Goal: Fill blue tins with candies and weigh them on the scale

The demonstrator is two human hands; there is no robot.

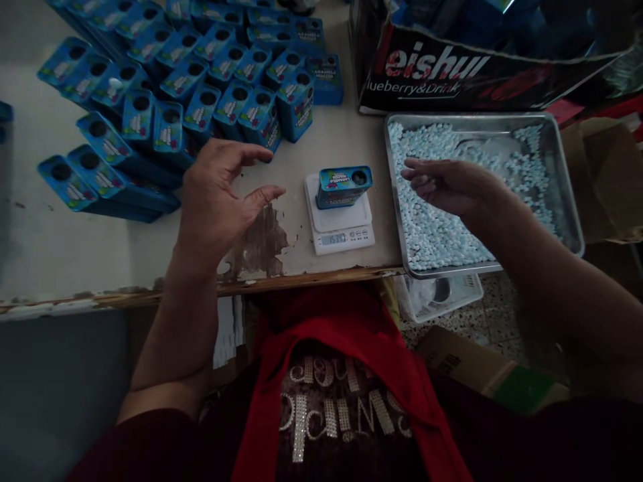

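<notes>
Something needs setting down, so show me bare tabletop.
Free: left of the left forearm, between the packed blue containers and the table's front edge; also between the scale and the black carton. Crowded: upper left; only a narrow strip separates scale and tray.

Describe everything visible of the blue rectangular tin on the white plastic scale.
The blue, rectangular, seemingly metal tin stands upright on the white plastic digital scale. Its glossy top has rounded corners, printed lettering including "CARAMELO", and a dark round opening toward the right end; contents unclear. Neither the bare left hand nor the bare right hand touches it.
</notes>
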